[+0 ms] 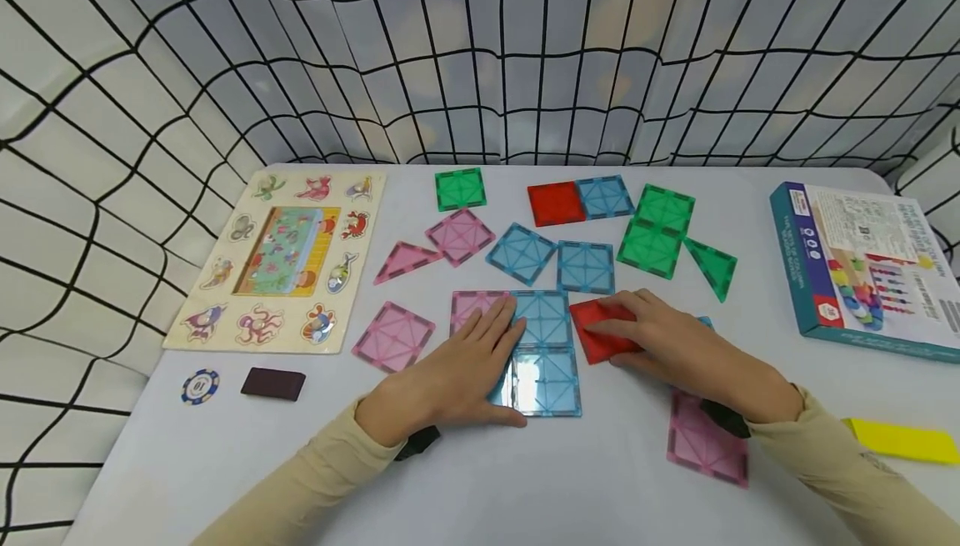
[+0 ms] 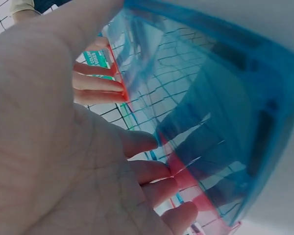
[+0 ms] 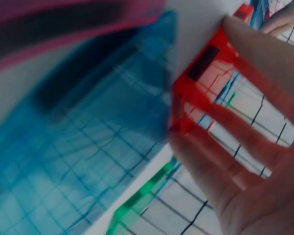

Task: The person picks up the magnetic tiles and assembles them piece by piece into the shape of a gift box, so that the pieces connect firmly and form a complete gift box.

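Near the table's (image 1: 525, 479) front edge: two cream sleeves, hands well apart. Left hand (image 1: 457, 375) flat, fingers straight and together, pressing on a pink tile (image 1: 474, 308) and the edge of the blue tile pair (image 1: 542, 354) just right of it. Seen from the left wrist, the palm lying against the blue tile pair's (image 2: 201, 112) edge. Right hand (image 1: 675, 346) lying on the red tile (image 1: 600, 331), fingers nearly straight and spread over its top; red tile (image 3: 210, 83) seen through the fingers (image 3: 245, 142) from the right wrist. Whether the thumb hooks under it, cannot tell.

Red tile at mid-table, just right of the blue tile pair, square, turned slightly so one corner points toward the back edge. Blue pair stacked front to back, long axis running from front edge to back edge.

No open container in view; closed toy box (image 1: 862, 267) at the right edge, lid up. Wooden puzzle board (image 1: 281, 258) toward the left edge, its animal pieces seated in their slots. Poker chip (image 1: 199, 386) and dark block (image 1: 273, 383) near the front left corner. Yellow block (image 1: 903, 439) at the front right. Loose pink tile (image 1: 705, 446) under the right wrist.
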A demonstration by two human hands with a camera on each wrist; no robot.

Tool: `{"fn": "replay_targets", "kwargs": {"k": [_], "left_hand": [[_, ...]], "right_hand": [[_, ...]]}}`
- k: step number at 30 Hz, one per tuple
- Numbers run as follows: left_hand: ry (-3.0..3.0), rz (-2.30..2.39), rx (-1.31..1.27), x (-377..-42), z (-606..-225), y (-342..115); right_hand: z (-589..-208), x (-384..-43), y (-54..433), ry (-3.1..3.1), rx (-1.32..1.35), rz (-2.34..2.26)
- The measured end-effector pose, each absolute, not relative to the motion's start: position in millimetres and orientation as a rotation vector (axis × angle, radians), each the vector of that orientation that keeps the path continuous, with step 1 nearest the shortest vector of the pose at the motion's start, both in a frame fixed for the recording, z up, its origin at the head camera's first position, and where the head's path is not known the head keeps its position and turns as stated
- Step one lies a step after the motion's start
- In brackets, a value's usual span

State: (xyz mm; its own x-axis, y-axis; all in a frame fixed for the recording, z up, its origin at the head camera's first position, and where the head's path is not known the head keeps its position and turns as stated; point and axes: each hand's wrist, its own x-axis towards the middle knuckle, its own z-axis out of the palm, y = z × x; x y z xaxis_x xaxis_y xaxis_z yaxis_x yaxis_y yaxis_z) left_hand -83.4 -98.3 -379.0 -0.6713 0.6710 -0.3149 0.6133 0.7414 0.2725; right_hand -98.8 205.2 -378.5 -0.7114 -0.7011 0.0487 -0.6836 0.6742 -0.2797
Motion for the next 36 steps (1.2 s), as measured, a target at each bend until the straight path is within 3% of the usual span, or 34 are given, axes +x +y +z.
{"fn": "replay_targets", "kwargs": {"k": [7,17,27,36], "left_hand": [[2.537,0.171,1.006,-84,-378,-98],[2.544,0.191,1.013,-84,-378,-95],[2.525,0.184,1.021,-84,-379,-94],[2.533,0.172,1.001,-83,-379,-98]], "right_hand": [[-372,-101,192,2.855,-1.103,-0.368],[-356,-109,248,2.657,-1.02,-0.589],[-361,-101,241,2.664,-1.037,-0.488],[-364,-94,280,2.688,-0.828,-0.478]]}}
